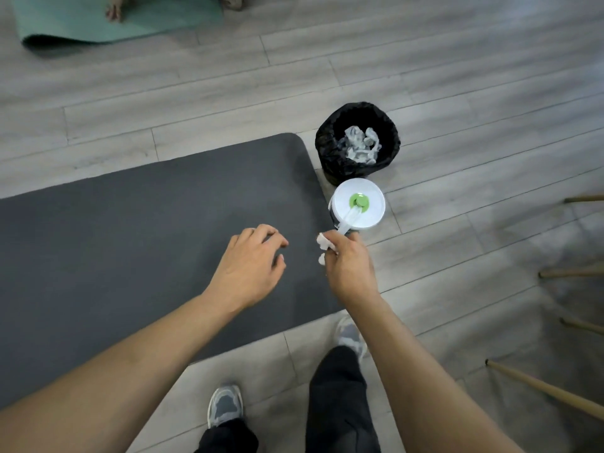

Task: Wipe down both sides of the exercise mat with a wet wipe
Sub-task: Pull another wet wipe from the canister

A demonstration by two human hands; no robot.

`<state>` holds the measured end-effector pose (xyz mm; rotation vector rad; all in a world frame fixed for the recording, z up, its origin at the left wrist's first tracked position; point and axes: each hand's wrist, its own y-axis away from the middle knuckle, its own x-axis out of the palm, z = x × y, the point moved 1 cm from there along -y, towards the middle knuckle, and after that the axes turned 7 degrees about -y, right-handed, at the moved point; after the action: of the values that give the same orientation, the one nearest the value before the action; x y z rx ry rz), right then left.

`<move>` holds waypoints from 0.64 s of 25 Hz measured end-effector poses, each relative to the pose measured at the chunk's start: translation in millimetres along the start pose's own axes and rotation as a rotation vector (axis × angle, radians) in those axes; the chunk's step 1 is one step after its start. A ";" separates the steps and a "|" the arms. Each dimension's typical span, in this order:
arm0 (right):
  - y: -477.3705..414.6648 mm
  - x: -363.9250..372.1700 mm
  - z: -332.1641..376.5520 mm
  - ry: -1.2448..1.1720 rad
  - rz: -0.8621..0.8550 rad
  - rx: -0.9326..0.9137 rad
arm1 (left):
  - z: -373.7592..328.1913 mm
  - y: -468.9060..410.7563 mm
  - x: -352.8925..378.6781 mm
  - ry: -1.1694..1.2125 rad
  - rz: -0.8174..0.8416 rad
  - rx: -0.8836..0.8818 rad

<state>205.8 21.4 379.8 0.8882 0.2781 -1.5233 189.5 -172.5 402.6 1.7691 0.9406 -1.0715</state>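
A dark grey exercise mat (137,230) lies flat on the wooden floor, its rounded right end near the middle of the view. Just off that end stands a white wipe canister (369,197) with a green centre. A white wet wipe (343,225) stretches from the canister's opening down to my right hand (349,268), which grips it; bits of wipe stick out between the fingers. My left hand (251,259) hovers over the mat's right part, fingers loosely curled, holding nothing.
A black-lined bin (327,142) with several crumpled used wipes stands behind the canister. A green mat (65,24) with another person's hand lies at the far top left. Wooden chair legs (549,392) reach in from the right. My feet stand by the mat's near edge.
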 end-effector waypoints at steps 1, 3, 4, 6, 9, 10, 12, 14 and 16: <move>-10.9 -11.0 -2.5 -0.034 0.000 -0.014 | -7.2 -11.0 -1.9 -0.007 -0.016 0.002; -41.1 -31.6 -12.5 -0.080 -0.032 -0.023 | -23.9 -42.1 -1.9 -0.003 -0.054 0.001; -56.2 -40.8 -18.3 -0.103 -0.046 -0.010 | -32.8 -58.8 0.2 0.002 -0.066 -0.007; -96.6 -58.3 -37.6 -0.129 -0.048 0.007 | -54.2 -101.6 9.7 0.001 -0.091 -0.023; -151.4 -83.3 -68.5 -0.110 -0.047 -0.023 | -83.6 -157.3 23.4 0.027 -0.099 -0.047; -171.6 -94.6 -79.3 -0.091 -0.055 -0.046 | -94.0 -177.5 27.0 0.028 -0.098 -0.048; -210.6 -112.7 -98.6 -0.017 -0.100 -0.076 | -107.8 -211.2 31.6 0.023 -0.105 -0.050; -250.3 -130.1 -109.8 0.017 -0.129 -0.052 | -118.5 -244.1 34.3 0.023 -0.110 -0.068; -290.3 -143.4 -116.2 -0.003 -0.130 -0.021 | -125.0 -274.2 35.4 0.018 -0.114 -0.094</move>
<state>-33.9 255.9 303.2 0.8645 0.3546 -1.6382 -6.2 47.6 329.9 1.6678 1.0963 -1.0659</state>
